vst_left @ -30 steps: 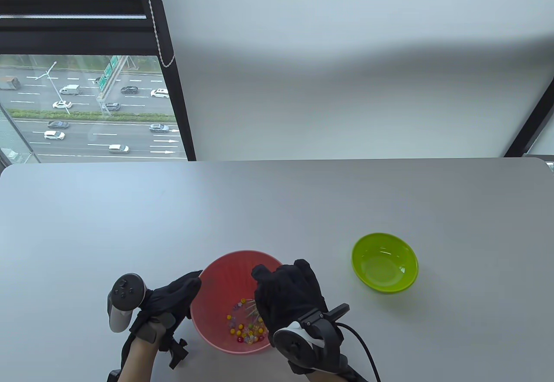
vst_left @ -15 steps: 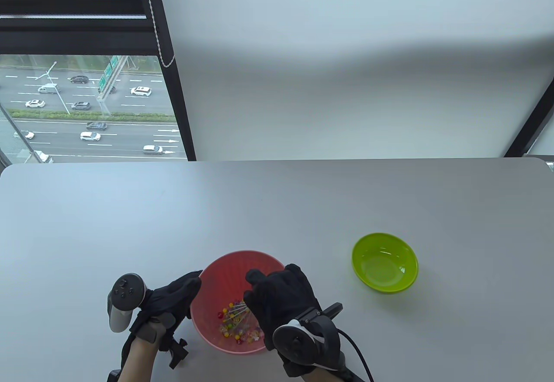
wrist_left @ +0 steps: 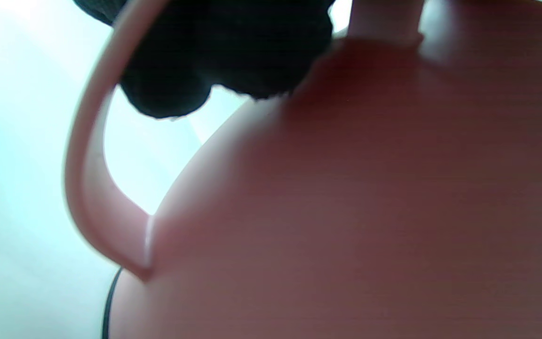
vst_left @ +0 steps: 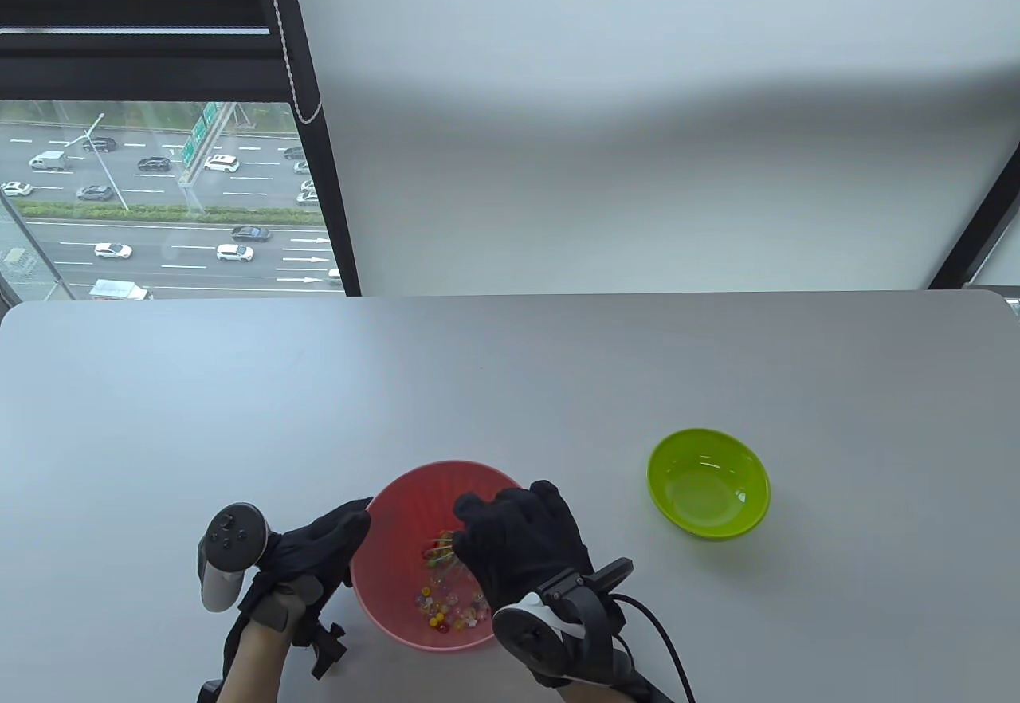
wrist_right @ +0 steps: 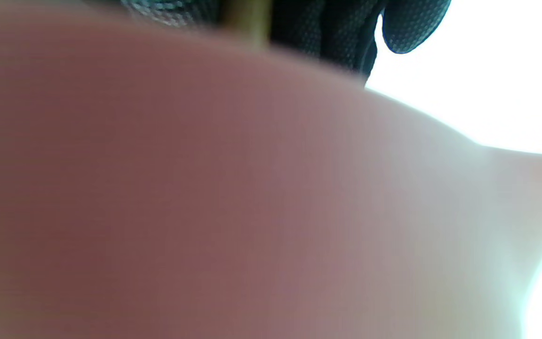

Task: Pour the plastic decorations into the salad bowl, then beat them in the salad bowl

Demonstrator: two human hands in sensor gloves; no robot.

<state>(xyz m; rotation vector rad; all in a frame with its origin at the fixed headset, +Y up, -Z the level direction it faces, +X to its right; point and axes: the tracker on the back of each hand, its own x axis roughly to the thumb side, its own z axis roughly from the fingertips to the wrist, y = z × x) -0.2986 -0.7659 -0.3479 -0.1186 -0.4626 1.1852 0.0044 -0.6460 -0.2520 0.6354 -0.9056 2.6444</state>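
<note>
Pouring is judged done: the plastic decorations (vst_left: 446, 607) lie in the salad bowl (vst_left: 398, 512), the green bowl (vst_left: 745, 524) emptied. Beating is under way, a whisk (vst_left: 441, 551) being gripped by the right hand (vst_left: 522, 543). The bowl's handle is held by the left hand (vst_left: 315, 555).

Whisk handle (wrist_right: 245, 19) blurred; bowl wall (wrist_right: 205, 188) too

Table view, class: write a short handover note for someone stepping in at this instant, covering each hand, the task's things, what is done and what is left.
Left hand grips the pink salad bowl by its rim handle.
Right hand holds a whisk inside the bowl, among the plastic decorations.
Green bowl stands empty, to the right.
Done: pouring.
Left: beating, which appears under way.
</note>
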